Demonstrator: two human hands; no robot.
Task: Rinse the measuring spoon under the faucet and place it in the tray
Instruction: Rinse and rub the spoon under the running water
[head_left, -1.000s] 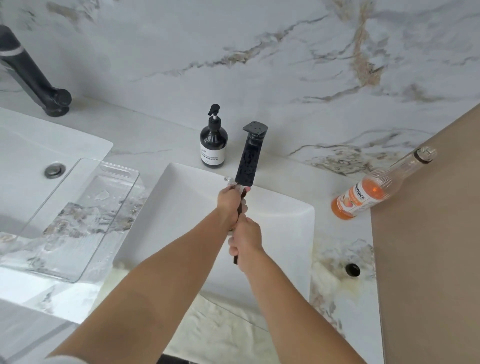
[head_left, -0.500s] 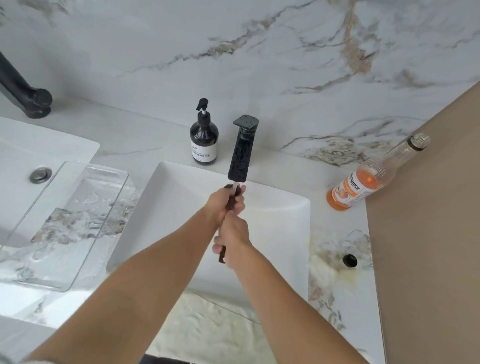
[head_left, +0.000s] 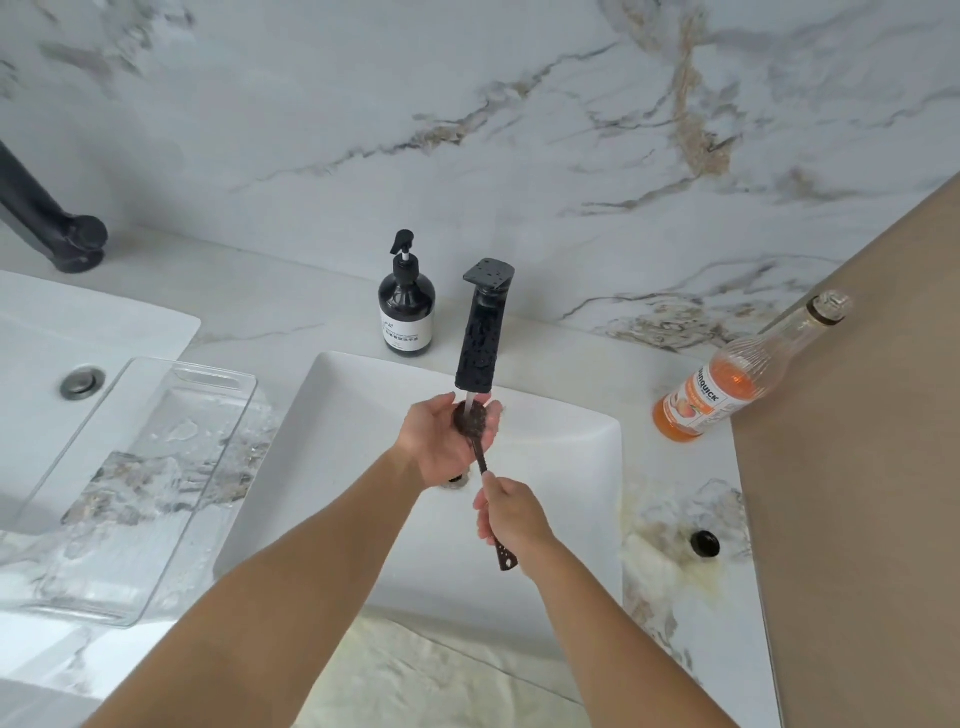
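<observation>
A dark, long-handled measuring spoon (head_left: 480, 457) is over the white sink basin (head_left: 571, 467). Its bowl sits right under the spout of the black faucet (head_left: 480, 338), and a thin stream of water falls onto it. My right hand (head_left: 514, 519) grips the handle near its lower end. My left hand (head_left: 441, 441) is open, palm up, cupping the spoon's bowl from below. The clear plastic tray (head_left: 156, 467) lies wet on the counter to the left of the basin, holding nothing that I can see.
A black soap pump bottle (head_left: 407, 306) stands behind the basin, left of the faucet. An orange drink bottle (head_left: 727, 384) leans at the right beside a brown panel (head_left: 857, 467), with a black cap (head_left: 705, 543) below it. A second sink (head_left: 78, 353) and dark faucet (head_left: 47, 218) are at far left.
My left hand has gone from gripping the spoon to cupping its bowl, palm up. My right hand has slid down the handle. Water now runs on the spoon.
</observation>
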